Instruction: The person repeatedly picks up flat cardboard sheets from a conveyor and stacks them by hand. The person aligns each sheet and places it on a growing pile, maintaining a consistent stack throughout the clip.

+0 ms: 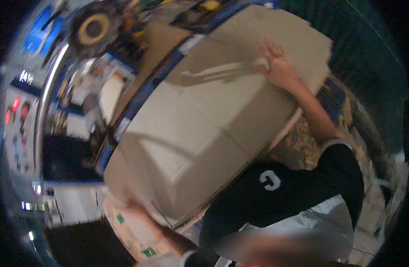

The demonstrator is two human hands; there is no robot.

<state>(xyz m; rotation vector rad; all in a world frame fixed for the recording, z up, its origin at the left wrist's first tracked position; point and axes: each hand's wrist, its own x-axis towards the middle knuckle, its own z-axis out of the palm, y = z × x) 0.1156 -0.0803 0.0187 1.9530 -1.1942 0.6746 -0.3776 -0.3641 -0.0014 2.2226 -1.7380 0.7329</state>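
A large sheet of brown cardboard [186, 129], with fold lines across it, lies slantwise in front of me. My right hand [279, 69] is over its far right part, fingers spread and holding nothing; I cannot tell whether the palm touches the board. The arm's shadow falls on the sheet. At the sheet's near left end is my left hand [135, 204], smeared by motion, so its fingers do not show clearly. Beside that hand a pale board with green patches [126, 227] shows from under the cardboard.
A blue-edged bench or frame [146, 93] runs along the far side of the cardboard. Beyond it stand a dark wheel with a yellow hub [94, 29], a shiny metal tube [51, 89] and a panel with red lights [22, 111]. A dark green curtain-like surface [365, 66] rises at right.
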